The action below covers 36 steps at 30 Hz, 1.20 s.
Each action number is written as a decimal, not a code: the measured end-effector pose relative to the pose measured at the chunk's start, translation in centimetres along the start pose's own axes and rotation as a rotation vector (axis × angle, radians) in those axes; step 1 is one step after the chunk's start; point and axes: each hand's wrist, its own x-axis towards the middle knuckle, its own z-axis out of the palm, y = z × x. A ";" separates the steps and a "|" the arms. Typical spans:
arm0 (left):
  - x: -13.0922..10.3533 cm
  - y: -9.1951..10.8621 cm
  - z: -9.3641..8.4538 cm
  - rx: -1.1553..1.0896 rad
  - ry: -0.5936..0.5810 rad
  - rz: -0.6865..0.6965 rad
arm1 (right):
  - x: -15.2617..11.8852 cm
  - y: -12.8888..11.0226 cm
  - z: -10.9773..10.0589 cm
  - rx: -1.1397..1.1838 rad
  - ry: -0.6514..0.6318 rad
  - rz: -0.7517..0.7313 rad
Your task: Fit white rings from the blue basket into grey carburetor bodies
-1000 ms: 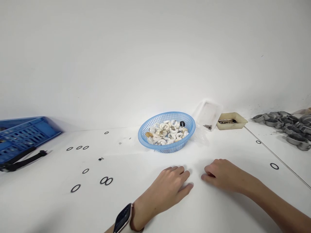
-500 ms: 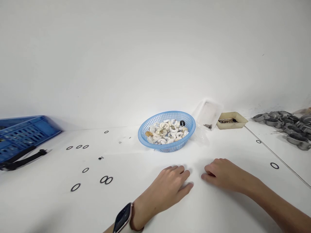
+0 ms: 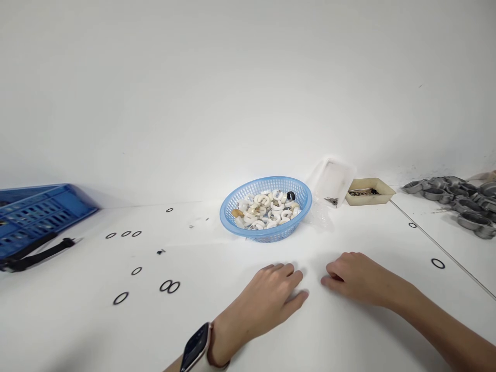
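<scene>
My left hand (image 3: 275,289) rests palm down on the white table (image 3: 217,268), its fingers loosely bent and the thumb held away from them. A smartwatch (image 3: 196,343) sits on that wrist. Facing it across a small gap, my right hand (image 3: 349,274) also lies on the table, fingers loosely curled, with a dark gap between thumb and forefinger. I see nothing held in either hand. Just beyond both is a blue plastic basket (image 3: 267,235) containing many white curved pieces (image 3: 260,200), one black piece (image 3: 290,196) and a yellowish one (image 3: 237,213).
Several black rings (image 3: 121,298) lie scattered on the left; another ring (image 3: 437,263) lies at right. A blue crate (image 3: 46,212) with a black strap (image 3: 42,253) stands far left. Behind right are a white tray (image 3: 333,178), a cream tray (image 3: 370,199) and grey metal parts (image 3: 473,206).
</scene>
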 end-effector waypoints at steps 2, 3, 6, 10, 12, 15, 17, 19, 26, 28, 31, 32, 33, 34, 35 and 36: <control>0.0 0.1 -0.1 0.008 -0.018 -0.010 | 0.0 0.0 0.0 0.001 0.001 -0.003; 0.0 0.1 -0.2 0.010 -0.025 -0.014 | 0.0 0.0 0.0 0.002 0.000 -0.003; 0.1 0.1 -0.3 0.007 -0.030 -0.020 | 0.0 0.0 0.0 0.000 -0.001 -0.004; 0.1 0.1 -0.3 0.003 -0.032 -0.023 | 0.0 -0.1 0.0 -0.004 0.000 -0.001; 0.1 0.1 -0.3 0.008 -0.036 -0.024 | 0.0 -0.1 0.0 -0.001 -0.002 0.002; 0.0 0.1 -0.3 0.010 -0.041 -0.024 | 0.0 0.0 0.0 -0.005 0.005 -0.002; 0.0 0.1 -0.3 0.010 -0.045 -0.024 | 0.0 0.0 0.1 -0.011 0.015 -0.007; 0.0 0.1 -0.3 0.012 -0.049 -0.022 | 0.0 0.1 0.2 -0.013 0.020 -0.010; 0.0 0.2 -0.3 0.027 -0.067 -0.025 | 0.0 0.3 0.3 -0.014 0.017 -0.016; 0.0 0.2 -0.3 0.031 -0.070 -0.025 | 0.0 0.2 0.3 -0.016 0.013 -0.011; 0.0 0.1 -0.3 0.037 -0.077 -0.029 | 0.0 0.0 0.1 -0.015 0.005 -0.004; 0.0 0.1 -0.3 0.040 -0.079 -0.029 | 0.0 0.0 0.1 -0.015 0.004 -0.003; 0.0 0.1 -0.3 0.042 -0.081 -0.027 | 0.0 0.0 0.1 -0.016 0.003 0.000; 0.0 0.1 -0.3 0.045 -0.083 -0.025 | 0.0 -0.1 0.1 -0.016 0.000 0.002; 0.0 0.1 -0.3 0.047 -0.084 -0.023 | 0.0 0.0 0.1 -0.016 -0.001 0.003; 0.0 0.2 -0.3 0.048 -0.084 -0.020 | 0.0 0.0 0.2 -0.015 -0.003 0.004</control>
